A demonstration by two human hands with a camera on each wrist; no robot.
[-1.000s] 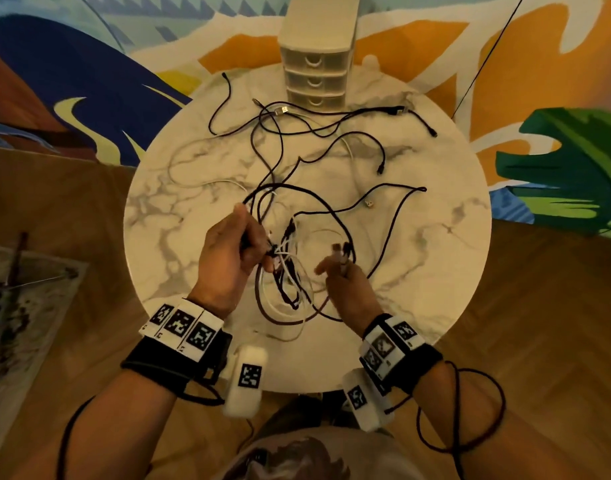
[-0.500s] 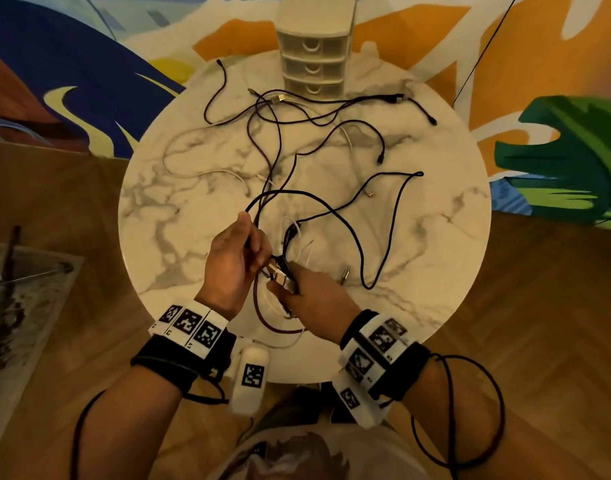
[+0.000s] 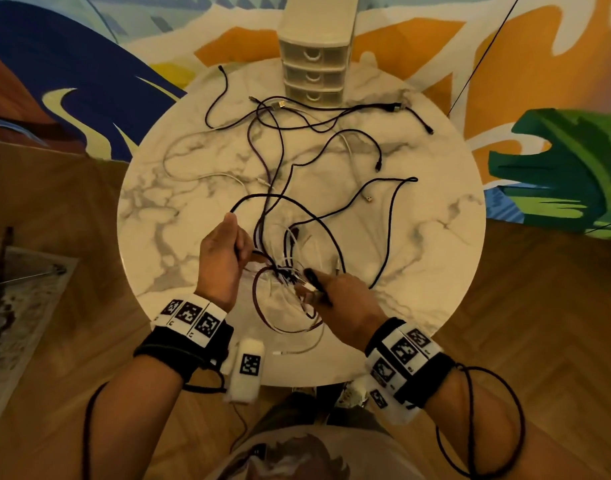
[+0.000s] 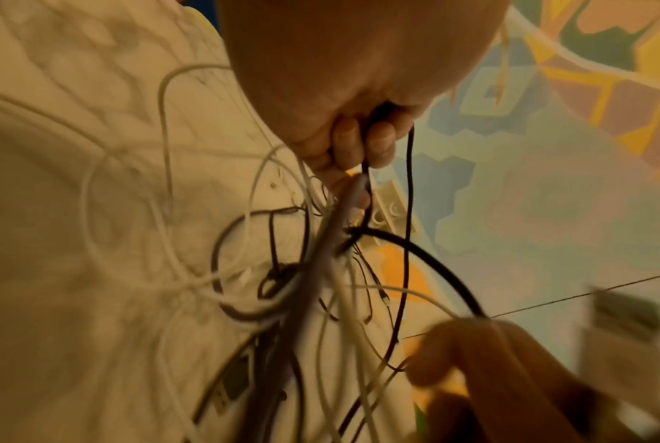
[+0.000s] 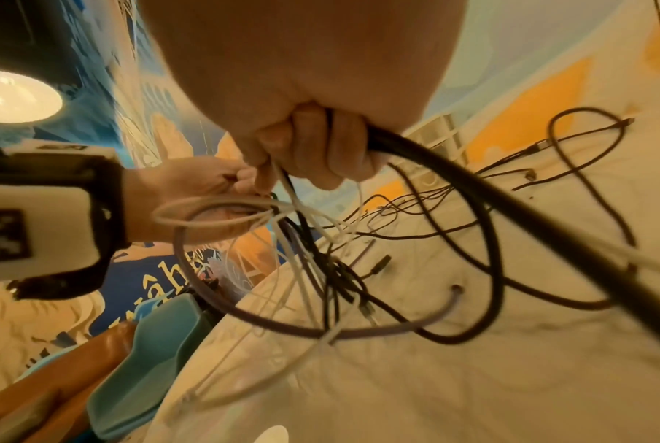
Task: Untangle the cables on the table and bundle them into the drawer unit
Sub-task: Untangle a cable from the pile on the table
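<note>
A knot of black, white and purple cables (image 3: 286,275) lies on the near half of the round marble table (image 3: 418,244). My left hand (image 3: 224,261) grips a black cable (image 4: 407,209) and a grey strand just left of the knot. To the knot's right, my right hand (image 3: 335,292) holds a thick black cable (image 5: 472,185) and white strands (image 5: 294,194). Loose black cables (image 3: 331,140) sprawl across the far half. The beige drawer unit (image 3: 314,60) with three shut drawers stands at the table's far edge.
A white cable end (image 3: 297,351) lies near the table's front edge. A painted wall (image 3: 505,64) rises behind the table. Wooden floor (image 3: 539,323) surrounds it, with a rug (image 3: 16,306) at the left.
My right hand went left to the knot, took cable strands beside the left hand, then drew back to the right and toward me with them. The left hand stayed put.
</note>
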